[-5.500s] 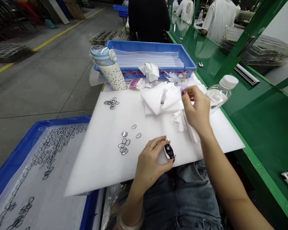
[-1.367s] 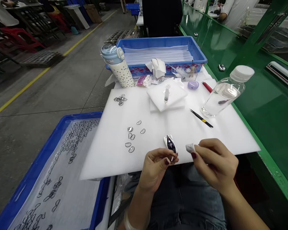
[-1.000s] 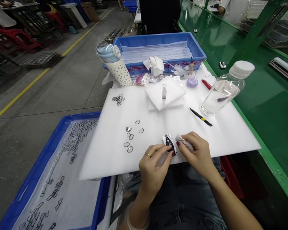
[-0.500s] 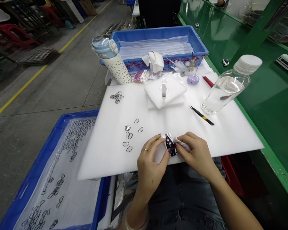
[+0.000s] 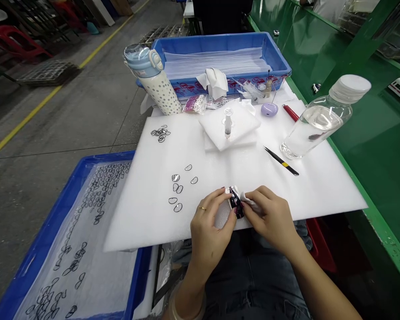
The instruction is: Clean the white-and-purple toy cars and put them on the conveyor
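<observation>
Between my hands, at the near edge of the white foam board (image 5: 146, 226), is a small black-and-white toy car (image 5: 235, 202). My left hand (image 5: 210, 220) grips it from the left with thumb and fingertips. My right hand (image 5: 270, 214) pinches a white cloth or tissue (image 5: 251, 203) against the car's right side. Several small black-edged, D-shaped clear pieces (image 5: 178, 188) lie to the left of my hands. Black tweezers (image 5: 281, 161) with a yellow band rest beyond my right hand.
A clear bottle of liquid (image 5: 315, 122) stands at the right, near a red pen (image 5: 290, 113) and a purple case (image 5: 269, 109). Stacked foam pieces (image 5: 216, 124) hold a small syringe-like tube (image 5: 227, 124). Behind are a dotted tumbler (image 5: 160, 91) and blue bin (image 5: 220, 40); another blue tray (image 5: 83, 171) sits lower left.
The car has turned or tilted slightly between my fingers. Both hands keep their grip, and the view has shifted a little.
</observation>
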Available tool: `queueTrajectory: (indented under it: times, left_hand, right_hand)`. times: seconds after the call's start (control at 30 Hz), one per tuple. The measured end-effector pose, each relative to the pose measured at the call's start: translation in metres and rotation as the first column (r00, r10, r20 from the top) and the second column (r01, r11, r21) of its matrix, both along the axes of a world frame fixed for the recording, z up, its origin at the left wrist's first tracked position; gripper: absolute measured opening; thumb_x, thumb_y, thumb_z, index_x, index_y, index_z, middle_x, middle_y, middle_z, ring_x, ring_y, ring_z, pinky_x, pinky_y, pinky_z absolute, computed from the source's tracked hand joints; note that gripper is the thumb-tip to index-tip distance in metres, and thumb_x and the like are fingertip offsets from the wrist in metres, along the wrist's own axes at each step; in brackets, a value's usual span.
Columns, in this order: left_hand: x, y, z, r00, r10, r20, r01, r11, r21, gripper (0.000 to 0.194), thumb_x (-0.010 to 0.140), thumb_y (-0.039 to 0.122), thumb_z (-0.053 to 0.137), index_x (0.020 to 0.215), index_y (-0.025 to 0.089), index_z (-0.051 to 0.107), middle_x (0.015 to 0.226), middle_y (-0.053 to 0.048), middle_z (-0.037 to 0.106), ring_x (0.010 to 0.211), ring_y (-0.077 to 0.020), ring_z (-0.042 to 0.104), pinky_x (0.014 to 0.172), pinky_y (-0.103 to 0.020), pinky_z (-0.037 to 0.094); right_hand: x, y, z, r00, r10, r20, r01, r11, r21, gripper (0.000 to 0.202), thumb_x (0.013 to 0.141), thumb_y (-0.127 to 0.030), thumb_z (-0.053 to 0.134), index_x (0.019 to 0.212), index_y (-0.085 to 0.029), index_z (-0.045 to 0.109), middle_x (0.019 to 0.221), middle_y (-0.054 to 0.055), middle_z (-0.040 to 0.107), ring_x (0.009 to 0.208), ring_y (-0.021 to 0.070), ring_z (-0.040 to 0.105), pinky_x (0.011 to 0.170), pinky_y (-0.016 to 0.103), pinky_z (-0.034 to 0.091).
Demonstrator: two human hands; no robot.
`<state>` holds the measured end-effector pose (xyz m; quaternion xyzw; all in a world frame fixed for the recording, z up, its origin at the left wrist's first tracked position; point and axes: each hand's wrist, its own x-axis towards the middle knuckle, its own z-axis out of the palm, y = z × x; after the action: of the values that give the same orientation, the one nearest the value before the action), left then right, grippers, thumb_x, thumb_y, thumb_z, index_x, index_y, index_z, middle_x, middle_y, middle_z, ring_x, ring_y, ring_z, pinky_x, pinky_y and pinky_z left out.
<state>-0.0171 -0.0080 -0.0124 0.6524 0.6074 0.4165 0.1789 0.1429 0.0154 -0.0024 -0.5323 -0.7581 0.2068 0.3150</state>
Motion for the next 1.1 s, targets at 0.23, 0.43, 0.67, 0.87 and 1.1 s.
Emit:
queueTrajectory:
  times: [0.23, 0.43, 0.67, 0.87, 1.1]
  left_hand:
    - [-0.016, 0.01, 0.007, 0.981, -0.176, -0.083, 0.169, 0.982, -0.091, 0.043, 0.086, 0.018, 0.064, 0.128, 0.026, 0.06, 0.136, -0.01, 0.06, 0.127, -0.0284, 0.055, 0.105, -0.047, 0.048]
    - [-0.027, 0.024, 0.008, 0.924, -0.371, -0.098, 0.351, 0.92, -0.175, 0.05, 0.077, 0.024, 0.081, 0.123, 0.029, 0.065, 0.13, -0.008, 0.061, 0.122, -0.0298, 0.055, 0.104, -0.05, 0.047]
    - [-0.021, 0.017, -0.001, 0.962, -0.26, -0.079, 0.256, 0.965, -0.061, 0.044, 0.076, 0.026, 0.082, 0.117, 0.025, 0.067, 0.115, -0.006, 0.062, 0.107, -0.0247, 0.061, 0.093, -0.044, 0.052]
    - [-0.021, 0.018, 0.002, 0.967, -0.248, -0.059, 0.245, 0.968, -0.059, 0.042, 0.075, 0.02, 0.083, 0.115, 0.024, 0.069, 0.112, -0.006, 0.063, 0.105, -0.0243, 0.061, 0.092, -0.043, 0.052]
    - [-0.016, 0.017, 0.001, 0.967, -0.255, -0.03, 0.253, 0.966, -0.046, 0.047, 0.068, 0.04, 0.087, 0.111, 0.024, 0.073, 0.108, -0.005, 0.067, 0.1, -0.0231, 0.063, 0.089, -0.038, 0.053]
  right_hand:
    - [0.0, -0.004, -0.004, 0.999, -0.039, 0.005, 0.038, 0.991, 0.126, 0.011, 0.094, -0.022, 0.055, 0.096, -0.019, 0.066, 0.08, 0.003, 0.063, 0.065, 0.013, 0.059, 0.057, 0.024, 0.043]
    - [0.015, -0.011, -0.009, 0.979, 0.012, -0.203, 0.035, 0.973, 0.226, 0.016, 0.091, -0.011, 0.058, 0.102, -0.018, 0.066, 0.083, 0.003, 0.062, 0.067, 0.0105, 0.06, 0.058, 0.021, 0.047]
    - [0.015, -0.018, -0.021, 0.996, 0.045, 0.076, -0.077, 0.862, 0.5, 0.018, 0.09, -0.013, 0.059, 0.106, -0.017, 0.068, 0.092, 0.007, 0.064, 0.062, 0.0105, 0.058, 0.053, 0.022, 0.046]
    - [0.011, -0.016, -0.015, 0.984, 0.014, 0.175, -0.101, 0.861, 0.499, 0.016, 0.09, -0.013, 0.06, 0.102, -0.018, 0.069, 0.093, 0.008, 0.067, 0.07, 0.0159, 0.064, 0.06, 0.027, 0.05]
    - [0.036, -0.02, -0.033, 0.955, 0.118, 0.272, -0.246, 0.826, 0.507, 0.024, 0.092, -0.023, 0.063, 0.115, -0.021, 0.071, 0.108, 0.007, 0.073, 0.08, 0.0195, 0.069, 0.068, 0.03, 0.05]
